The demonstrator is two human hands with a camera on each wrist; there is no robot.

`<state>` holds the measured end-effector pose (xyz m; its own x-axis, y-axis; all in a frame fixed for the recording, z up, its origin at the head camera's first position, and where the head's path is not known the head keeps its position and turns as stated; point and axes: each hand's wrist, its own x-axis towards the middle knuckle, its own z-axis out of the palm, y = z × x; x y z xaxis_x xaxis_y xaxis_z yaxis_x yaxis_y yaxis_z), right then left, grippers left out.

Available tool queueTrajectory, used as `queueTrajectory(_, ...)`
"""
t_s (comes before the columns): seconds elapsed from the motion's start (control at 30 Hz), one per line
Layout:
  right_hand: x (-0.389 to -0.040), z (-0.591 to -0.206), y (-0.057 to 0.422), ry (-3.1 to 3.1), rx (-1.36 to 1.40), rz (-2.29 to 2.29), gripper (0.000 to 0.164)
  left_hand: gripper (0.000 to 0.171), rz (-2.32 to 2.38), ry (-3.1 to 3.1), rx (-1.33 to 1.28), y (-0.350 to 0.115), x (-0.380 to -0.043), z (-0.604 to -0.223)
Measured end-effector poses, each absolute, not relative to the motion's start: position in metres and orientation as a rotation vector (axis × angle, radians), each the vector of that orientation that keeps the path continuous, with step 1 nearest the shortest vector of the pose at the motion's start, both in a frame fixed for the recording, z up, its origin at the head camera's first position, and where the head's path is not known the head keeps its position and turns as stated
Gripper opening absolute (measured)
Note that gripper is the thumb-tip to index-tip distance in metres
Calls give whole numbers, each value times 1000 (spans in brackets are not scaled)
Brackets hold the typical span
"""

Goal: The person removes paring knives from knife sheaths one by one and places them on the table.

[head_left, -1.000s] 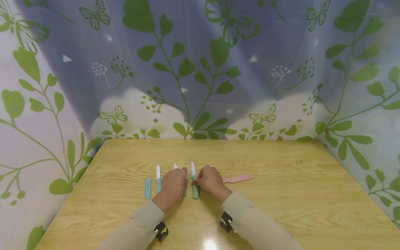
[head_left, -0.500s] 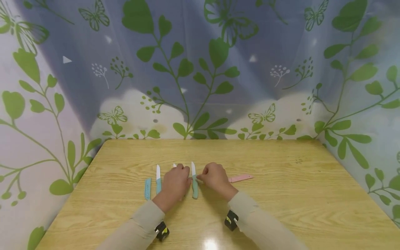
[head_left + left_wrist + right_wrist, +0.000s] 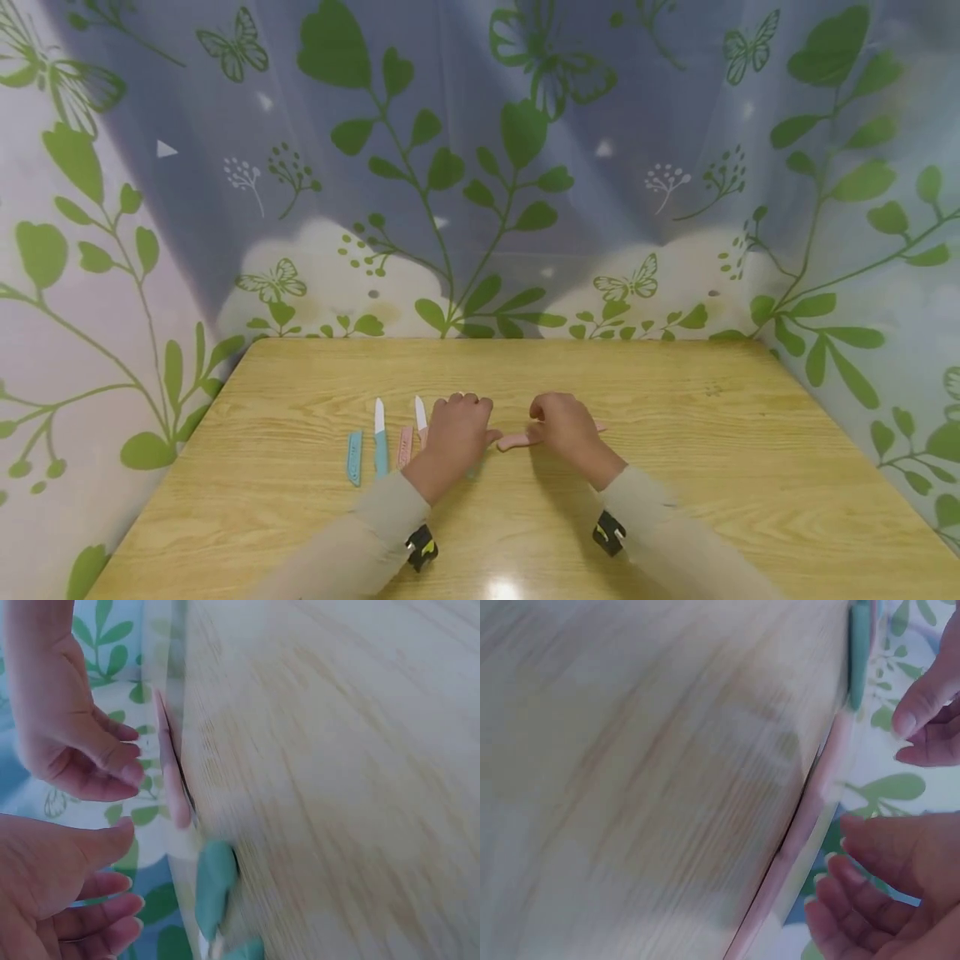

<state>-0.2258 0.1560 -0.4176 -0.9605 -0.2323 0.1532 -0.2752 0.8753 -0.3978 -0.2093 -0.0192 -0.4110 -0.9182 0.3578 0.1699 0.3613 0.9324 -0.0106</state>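
Note:
My left hand hovers over the table with loosely bent fingers and nothing between them. Beneath it lies a green knife, mostly hidden in the head view, with another green piece close by. My right hand hangs just above a sheathed pink knife that lies crosswise, its handle toward the left hand. In the right wrist view the right fingers are parted and hold nothing; the pink knife shows a small gap from them. The left thumb points toward its handle end.
Left of the hands stand in a row a blue sheath, a blue knife with a white blade, a pink sheath and a white-bladed pink knife. A leaf-patterned curtain borders the wooden table.
Both hands have moved right. The right hand has left the green knife and is now over the sheathed pink one. The left hand uncovers the pink sheath and now covers the green knife.

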Motion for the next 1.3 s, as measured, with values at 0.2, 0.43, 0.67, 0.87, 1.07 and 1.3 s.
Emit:
queueTrajectory(0.2,-224,-419,176,-2998,401,389,26,32,-23,-2980,-591,3,-209,-412)
queueTrajectory(0.43,-226,-422,190,-3059,353,266,13,29,40,-2999,-613,23,-212,-417)
queueTrajectory(0.67,-226,-427,197,-3026,381,194,16,20,126,-3034,-626,31,-210,-425)
queueTrajectory(0.87,-224,-429,198,-2991,402,179,20,13,130,-3032,-640,33,-209,-429)
queueTrajectory(1.07,-224,-431,198,-2959,399,175,25,18,153,-3046,-645,34,-210,-430)
queueTrajectory(1.3,-223,-431,199,-2963,390,129,23,21,311,-2966,-750,33,-208,-429)
